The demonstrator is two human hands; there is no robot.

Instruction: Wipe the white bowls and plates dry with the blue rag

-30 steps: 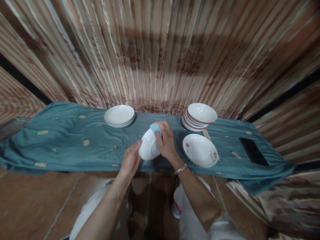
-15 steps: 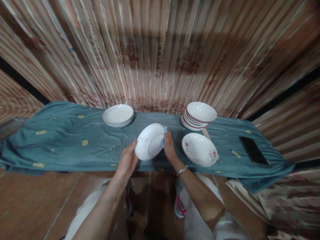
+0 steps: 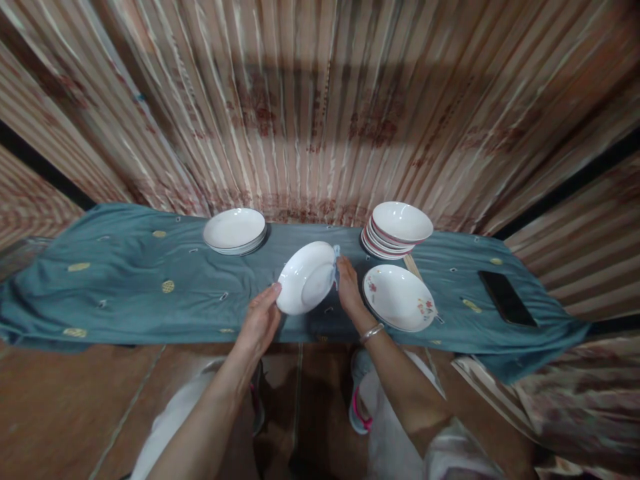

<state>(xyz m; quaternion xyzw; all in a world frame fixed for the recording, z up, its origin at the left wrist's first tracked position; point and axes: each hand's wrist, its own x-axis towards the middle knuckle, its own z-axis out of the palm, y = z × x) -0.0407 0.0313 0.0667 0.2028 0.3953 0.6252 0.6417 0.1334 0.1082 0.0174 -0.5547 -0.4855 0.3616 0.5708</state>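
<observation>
A white plate [image 3: 306, 279] is held tilted above the middle of the table, a round ring showing on its face. My left hand [image 3: 261, 317] grips its left edge, thumb on the near side. At the opposite edge, my right hand [image 3: 347, 285] is closed on a light blue cloth [image 3: 337, 263] pressed against the rim; most of the cloth is hidden by the plate and fingers. Just right of that hand lies a flower-patterned plate [image 3: 400, 298]. Behind it stands a stack of red-rimmed bowls [image 3: 400, 223]. A stack of white plates [image 3: 235, 229] sits at the back left.
A green-blue cloth with yellow patches covers the narrow table [image 3: 135, 280]. A black phone [image 3: 506, 298] lies toward its right end. Pleated curtains [image 3: 310, 100] hang close behind the table, and dark poles slant at both sides.
Both hands have shifted slightly right and up with the plate. The light blue cloth has moved along with the plate's right rim. The stacks and the flowered plate stay put.
</observation>
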